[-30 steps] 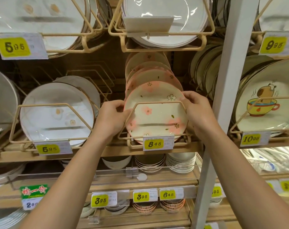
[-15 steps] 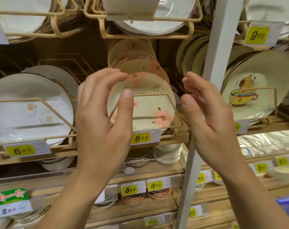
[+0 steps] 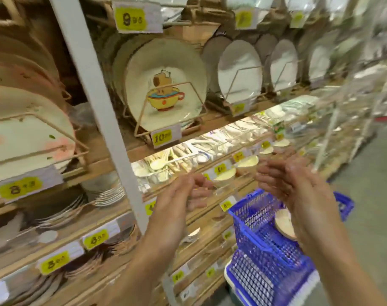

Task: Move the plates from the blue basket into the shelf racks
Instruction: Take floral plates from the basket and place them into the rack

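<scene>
The left hand (image 3: 179,199) was raised in front of the shelves, its fingers loosely bent and relaxed, and it gripped nothing. The right hand (image 3: 296,186) was beside it, a little higher, with the palm turned toward the left hand. Its fingers were also relaxed and slightly bent, and there was nothing in it. The two hands were apart from each other and touched no object. The picture was blurred, so finer details of the fingers cannot be told.

Directly under the right hand and forearm stood the blue basket (image 3: 261,246), low beside the shelves. Inside it, toward its far side, lay a pale plate (image 3: 284,225), partly hidden by the right wrist. If more plates lay under it, I cannot tell.

To the left of the hands a white upright post (image 3: 93,107) divided the shelving. Left of the post, the flower plates (image 3: 27,133) stood upright in a wire rack (image 3: 65,133) at the front edge of the middle shelf, above a yellow price tag (image 3: 20,187). Right of the post, on the same shelf, a plate with a cartoon animal in a cup (image 3: 164,91) stood upright too, and further right were plain white plates (image 3: 240,69)
</scene>
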Available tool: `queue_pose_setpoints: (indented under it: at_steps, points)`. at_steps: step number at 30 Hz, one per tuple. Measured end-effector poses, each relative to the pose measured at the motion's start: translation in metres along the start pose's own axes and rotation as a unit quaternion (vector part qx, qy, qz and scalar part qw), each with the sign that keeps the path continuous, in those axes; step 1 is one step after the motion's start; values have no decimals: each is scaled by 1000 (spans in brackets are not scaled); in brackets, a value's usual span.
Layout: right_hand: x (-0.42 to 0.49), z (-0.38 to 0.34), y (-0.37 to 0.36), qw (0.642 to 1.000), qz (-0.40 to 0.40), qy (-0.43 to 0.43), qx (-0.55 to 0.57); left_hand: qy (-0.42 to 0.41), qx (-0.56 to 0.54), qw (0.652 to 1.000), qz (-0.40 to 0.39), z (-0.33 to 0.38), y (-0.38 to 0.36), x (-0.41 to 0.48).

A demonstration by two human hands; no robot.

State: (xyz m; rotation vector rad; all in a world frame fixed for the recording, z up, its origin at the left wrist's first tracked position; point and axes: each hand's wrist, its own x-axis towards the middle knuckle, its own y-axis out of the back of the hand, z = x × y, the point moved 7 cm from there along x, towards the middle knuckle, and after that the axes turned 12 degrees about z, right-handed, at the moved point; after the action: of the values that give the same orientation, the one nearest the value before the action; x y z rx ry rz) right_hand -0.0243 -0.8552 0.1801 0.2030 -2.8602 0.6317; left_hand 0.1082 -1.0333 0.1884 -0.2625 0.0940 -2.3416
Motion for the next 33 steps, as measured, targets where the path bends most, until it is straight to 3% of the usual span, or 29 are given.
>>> queue_pose_setpoints:
  at_steps: [5,8,14,17,21,27,33]
  points:
    - [4,24,158,984,121,-98,-84,171,5,984,-44,-78,-101,-21]
    - [-6,28,240,962,185,-174,-96,217,2,972,-90,-111,-158,-43]
    - [-33,10,360,921,274,-235,-147,331,13,931,-154,-179,-255,-105]
    - [-31,-4,395,908,297,-246,-162,387,26,906,-169,-205,-297,-121]
    - [-17,-14,425,901,315,-250,-165,402,36,896,-186,-227,-339,-120]
    - [37,2,452,892,321,-267,-173,395,30,898,-192,-261,-390,-87]
    - [134,32,449,894,273,-280,-218,395,21,906,-151,-291,-431,-19]
